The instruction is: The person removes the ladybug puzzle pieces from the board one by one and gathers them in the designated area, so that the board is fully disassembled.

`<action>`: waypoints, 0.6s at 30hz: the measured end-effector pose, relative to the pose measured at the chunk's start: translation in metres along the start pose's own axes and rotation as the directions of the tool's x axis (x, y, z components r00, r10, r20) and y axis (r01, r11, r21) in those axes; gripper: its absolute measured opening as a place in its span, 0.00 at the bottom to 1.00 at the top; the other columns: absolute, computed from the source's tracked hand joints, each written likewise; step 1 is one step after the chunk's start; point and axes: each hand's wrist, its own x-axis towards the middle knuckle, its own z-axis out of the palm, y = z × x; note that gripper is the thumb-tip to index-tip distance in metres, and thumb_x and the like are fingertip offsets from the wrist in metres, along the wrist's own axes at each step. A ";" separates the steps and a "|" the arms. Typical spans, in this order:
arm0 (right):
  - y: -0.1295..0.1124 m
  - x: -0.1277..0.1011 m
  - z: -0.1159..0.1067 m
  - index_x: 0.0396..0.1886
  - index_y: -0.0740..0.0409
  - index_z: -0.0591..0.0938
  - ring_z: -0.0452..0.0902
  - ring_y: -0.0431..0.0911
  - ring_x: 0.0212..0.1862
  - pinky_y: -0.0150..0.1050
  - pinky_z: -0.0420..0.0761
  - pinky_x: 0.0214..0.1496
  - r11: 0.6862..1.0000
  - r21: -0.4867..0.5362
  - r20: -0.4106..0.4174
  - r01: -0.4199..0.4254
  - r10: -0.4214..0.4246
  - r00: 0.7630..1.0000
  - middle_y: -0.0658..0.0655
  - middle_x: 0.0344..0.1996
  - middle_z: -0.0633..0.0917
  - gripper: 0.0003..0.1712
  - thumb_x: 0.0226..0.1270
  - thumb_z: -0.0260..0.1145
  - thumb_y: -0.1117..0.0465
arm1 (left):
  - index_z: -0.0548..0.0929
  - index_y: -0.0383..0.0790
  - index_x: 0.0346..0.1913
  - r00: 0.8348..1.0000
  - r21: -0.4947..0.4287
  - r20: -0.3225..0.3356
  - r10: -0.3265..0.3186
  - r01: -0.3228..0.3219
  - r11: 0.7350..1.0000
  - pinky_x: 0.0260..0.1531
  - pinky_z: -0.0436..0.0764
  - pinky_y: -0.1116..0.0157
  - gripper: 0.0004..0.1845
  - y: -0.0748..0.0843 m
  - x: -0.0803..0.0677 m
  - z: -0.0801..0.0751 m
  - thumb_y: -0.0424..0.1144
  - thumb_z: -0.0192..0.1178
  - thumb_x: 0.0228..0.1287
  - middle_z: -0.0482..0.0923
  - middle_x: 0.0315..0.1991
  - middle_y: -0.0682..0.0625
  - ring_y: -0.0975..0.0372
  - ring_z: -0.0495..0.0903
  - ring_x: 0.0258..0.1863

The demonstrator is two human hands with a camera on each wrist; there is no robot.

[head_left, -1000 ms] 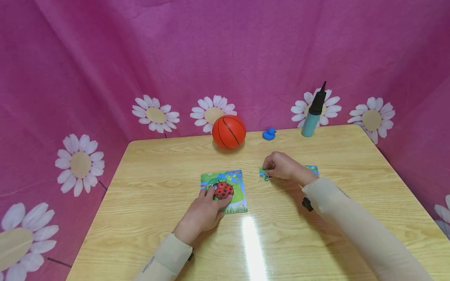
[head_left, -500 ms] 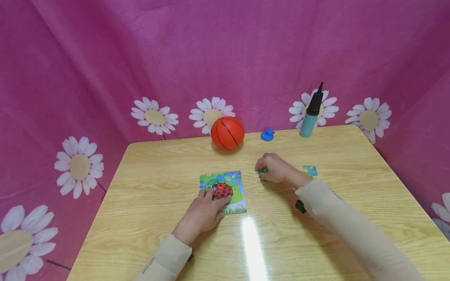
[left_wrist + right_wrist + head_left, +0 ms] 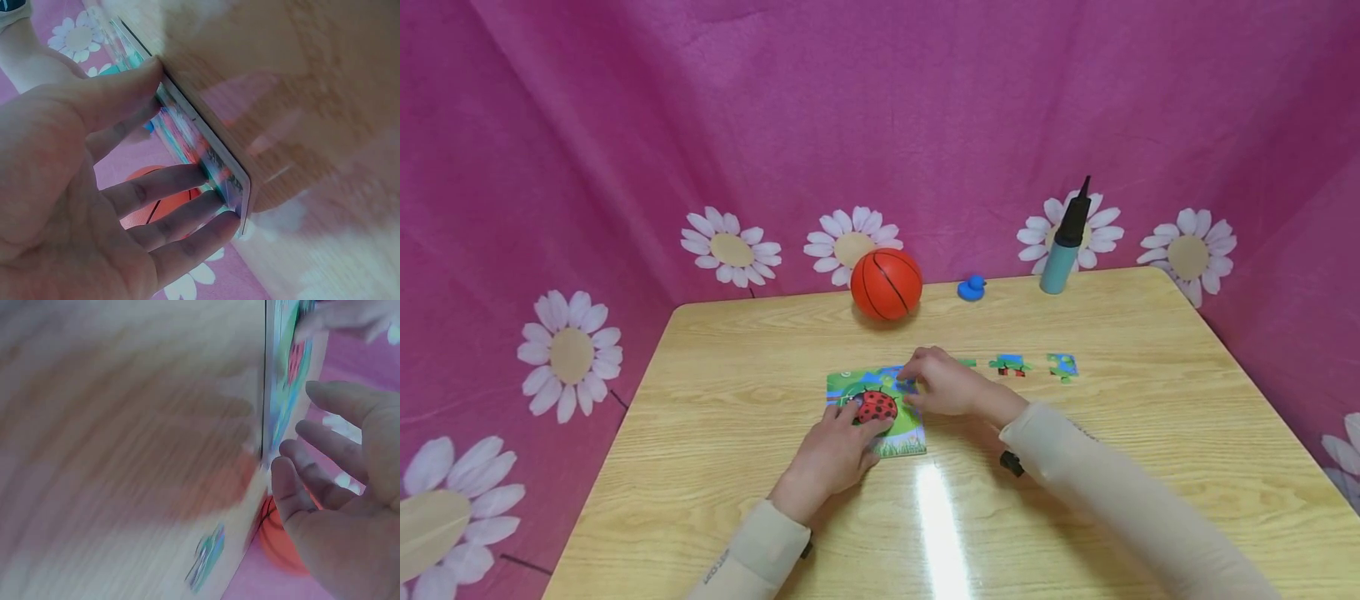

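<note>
R hand [image 3: 943,387] has moved from the loose pieces [image 3: 1011,365] to the ladybug puzzle board [image 3: 880,407] mid-table, fingers curved at its top-right corner, prob. seating a piece; grip unclear. L hand [image 3: 835,454] presses the board w/ straight fingers.

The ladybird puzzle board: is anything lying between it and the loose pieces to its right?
Nothing visible lies on the table between the puzzle board and the loose pieces; only the right hand is there, at the board's right edge.
</note>
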 end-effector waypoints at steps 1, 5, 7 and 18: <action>-0.004 0.001 0.002 0.54 0.62 0.89 0.78 0.49 0.48 0.46 0.80 0.55 1.000 -0.003 0.016 -0.011 0.011 1.000 0.59 0.47 0.86 0.18 0.66 0.75 0.60 | 0.80 0.57 0.71 1.000 -0.005 -0.007 -0.001 0.001 1.000 0.56 0.85 0.42 0.26 0.000 0.000 0.000 0.49 0.69 0.71 0.74 0.70 0.36 0.38 0.76 0.65; -0.017 0.003 0.008 0.54 0.62 0.89 0.74 0.51 0.51 0.48 0.80 0.57 0.999 -0.020 0.081 -0.033 0.034 0.996 0.59 0.49 0.83 0.19 0.65 0.76 0.59 | 0.81 0.54 0.69 0.999 -0.021 -0.036 -0.006 0.005 1.000 0.55 0.86 0.43 0.27 0.001 0.000 0.000 0.48 0.70 0.69 0.76 0.68 0.37 0.39 0.77 0.63; -0.022 0.004 0.010 0.53 0.61 0.89 0.74 0.51 0.50 0.48 0.79 0.57 0.998 -0.035 0.105 -0.048 0.051 0.993 0.59 0.48 0.83 0.20 0.63 0.78 0.58 | 0.81 0.52 0.69 0.999 -0.023 -0.049 -0.002 0.001 1.000 0.55 0.86 0.43 0.27 0.001 0.000 0.000 0.48 0.71 0.68 0.77 0.67 0.37 0.40 0.78 0.62; -0.036 0.010 0.011 0.53 0.62 0.85 0.76 0.51 0.52 0.51 0.81 0.59 0.975 -0.023 0.173 -0.221 0.222 0.960 0.59 0.48 0.84 0.24 0.58 0.82 0.61 | 0.84 0.43 0.61 0.995 -0.002 -0.102 0.007 -0.007 1.000 0.56 0.86 0.48 0.26 0.000 0.000 -0.001 0.49 0.76 0.63 0.82 0.61 0.38 0.43 0.82 0.57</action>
